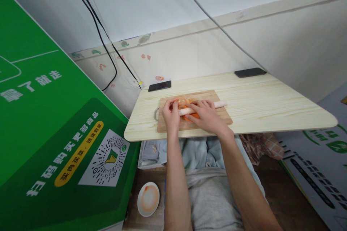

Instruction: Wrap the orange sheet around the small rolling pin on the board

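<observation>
A pale wooden rolling pin (pixel 221 104) lies slantwise across a wooden cutting board (pixel 225 117). Beneath it is something flat and orange (pixel 191 117), with what looks like clear plastic film showing along the far side. My left hand (pixel 171 114) is closed around the pin's left end, its thumb and fingers bent. Over the middle of the pin lies my right hand (pixel 208 117), fingers spread forward across it and thumb on the near side, gripping it from above. My hands hide much of the orange material, so its exact kind is unclear.
The board rests on a narrow light-wood table (pixel 273 103) against the wall. One dark phone (pixel 159 86) is behind the board, another dark phone (pixel 250 72) at the back right. A stained white bowl (pixel 148 199) sits low left, beside a green panel (pixel 54 115).
</observation>
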`<state>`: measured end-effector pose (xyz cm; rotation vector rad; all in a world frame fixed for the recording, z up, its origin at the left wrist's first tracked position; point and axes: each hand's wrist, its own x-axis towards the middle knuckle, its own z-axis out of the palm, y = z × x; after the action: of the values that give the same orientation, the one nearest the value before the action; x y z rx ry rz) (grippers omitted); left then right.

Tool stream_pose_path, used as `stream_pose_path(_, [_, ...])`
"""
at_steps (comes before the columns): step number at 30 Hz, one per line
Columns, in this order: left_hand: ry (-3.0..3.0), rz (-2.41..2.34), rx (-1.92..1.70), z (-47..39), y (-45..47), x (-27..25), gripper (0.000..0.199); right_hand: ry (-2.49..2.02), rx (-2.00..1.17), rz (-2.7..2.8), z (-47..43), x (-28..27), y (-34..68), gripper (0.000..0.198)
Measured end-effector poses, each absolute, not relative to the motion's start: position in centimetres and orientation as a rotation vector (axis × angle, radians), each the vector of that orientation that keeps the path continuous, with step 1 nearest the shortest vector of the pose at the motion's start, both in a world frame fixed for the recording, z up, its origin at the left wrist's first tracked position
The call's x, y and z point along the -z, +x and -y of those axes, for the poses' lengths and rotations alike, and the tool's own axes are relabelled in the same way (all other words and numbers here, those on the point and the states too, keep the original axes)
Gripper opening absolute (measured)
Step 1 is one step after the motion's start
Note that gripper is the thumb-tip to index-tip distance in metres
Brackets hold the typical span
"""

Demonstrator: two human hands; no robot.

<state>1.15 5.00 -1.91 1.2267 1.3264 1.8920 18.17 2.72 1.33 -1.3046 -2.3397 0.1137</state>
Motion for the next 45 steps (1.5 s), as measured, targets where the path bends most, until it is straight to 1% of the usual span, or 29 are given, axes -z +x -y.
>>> stream_pose_path(17, [1.219, -1.346, -1.897, -4.84, 1.31, 1.51, 0.015, -1.297, -0.131, 2.353, -2.66, -1.36, 18.24, 0.047])
stream_pose_path(30, [1.209, -1.333, -1.895, -5.05, 1.24, 1.90, 0.016, -1.275, -0.103, 2.340, -2.75, -1.15, 18.28, 0.042])
stream_pose_path(45, [1.214, -1.333, -1.898, -4.93, 1.31, 1.70, 0.016, -1.283, -0.148, 2.334, -2.72, -1.30, 18.15, 0.044])
